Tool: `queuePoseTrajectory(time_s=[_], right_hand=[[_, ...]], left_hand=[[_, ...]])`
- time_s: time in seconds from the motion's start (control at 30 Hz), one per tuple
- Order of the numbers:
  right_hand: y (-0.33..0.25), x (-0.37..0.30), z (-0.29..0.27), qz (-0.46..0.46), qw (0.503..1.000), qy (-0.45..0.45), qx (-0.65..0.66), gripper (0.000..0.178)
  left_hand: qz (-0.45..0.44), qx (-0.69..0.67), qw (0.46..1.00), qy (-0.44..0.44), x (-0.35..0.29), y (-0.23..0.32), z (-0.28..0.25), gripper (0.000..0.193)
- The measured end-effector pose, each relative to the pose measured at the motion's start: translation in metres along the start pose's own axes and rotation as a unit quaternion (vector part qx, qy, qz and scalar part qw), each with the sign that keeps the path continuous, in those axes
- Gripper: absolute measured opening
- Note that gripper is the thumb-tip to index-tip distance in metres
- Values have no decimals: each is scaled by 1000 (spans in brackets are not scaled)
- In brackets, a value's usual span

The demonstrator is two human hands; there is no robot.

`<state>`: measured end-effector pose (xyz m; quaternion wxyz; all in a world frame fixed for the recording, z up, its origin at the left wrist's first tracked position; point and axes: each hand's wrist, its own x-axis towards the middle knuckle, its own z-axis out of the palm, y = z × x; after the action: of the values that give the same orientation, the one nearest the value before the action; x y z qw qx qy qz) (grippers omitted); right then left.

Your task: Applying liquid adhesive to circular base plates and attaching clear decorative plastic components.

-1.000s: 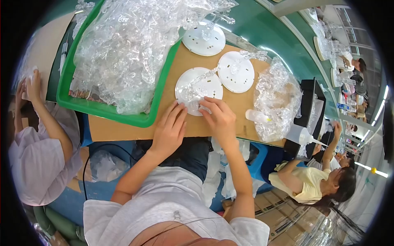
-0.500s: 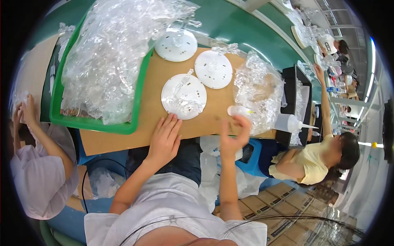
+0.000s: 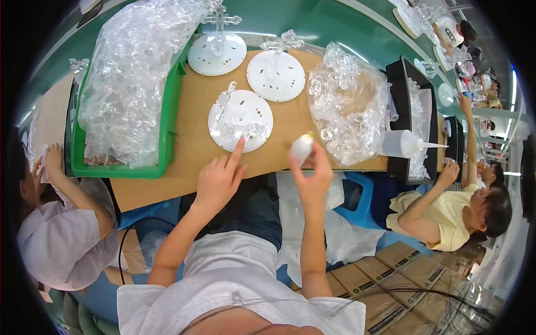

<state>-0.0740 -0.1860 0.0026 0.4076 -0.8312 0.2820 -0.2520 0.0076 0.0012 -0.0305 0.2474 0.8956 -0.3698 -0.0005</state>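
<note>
My right hand (image 3: 312, 181) grips a small white squeeze bottle (image 3: 301, 149) with a yellowish tip, held tilted with the tip upward, above the cardboard. The index finger of my left hand (image 3: 219, 181) stretches out to the near edge of a white round plate (image 3: 261, 114); the other fingers are loosely apart. Clear plastic parts (image 3: 222, 106) lie across that plate. Behind it are two more white round plates, one to the right (image 3: 287, 78) and one farther left (image 3: 201, 56), each with a clear cross-shaped piece standing on it.
A green crate (image 3: 123, 172) heaped with clear bagged parts is at left. To the right are a bag of clear pieces (image 3: 349, 111), a translucent bottle with a pointed nozzle (image 3: 399, 144) and a black bin (image 3: 399, 72). Co-workers sit on both sides, at left (image 3: 61, 234) and right (image 3: 438, 220).
My right hand has lifted the small bottle and turned its tip upward, moving it left. My left hand has shifted from lying flat by the plate to pointing an index finger at its edge.
</note>
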Motion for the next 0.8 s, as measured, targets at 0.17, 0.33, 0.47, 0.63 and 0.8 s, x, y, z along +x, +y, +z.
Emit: queuePoseTrajectory(time_s=[0.17,0.33,0.47,0.63,0.8], right_hand=[[-17,-23,1,47,987,-135,-74,39],[-18,-23,8,-8,985,-128,-113,35],[-19,-27,15,-12,985,-132,-109,33],[-12,-28,19,-8,989,-114,-95,33],[-16,-36,21,-5,989,-127,-81,31]], left_hand=[[12,14,1000,4,3,0,-1,63],[10,24,1000,0,4,0,-2,63],[9,8,1000,-1,3,-2,-3,64],[10,13,1000,-8,2,-1,-4,66],[9,7,1000,-9,2,-2,-4,65]])
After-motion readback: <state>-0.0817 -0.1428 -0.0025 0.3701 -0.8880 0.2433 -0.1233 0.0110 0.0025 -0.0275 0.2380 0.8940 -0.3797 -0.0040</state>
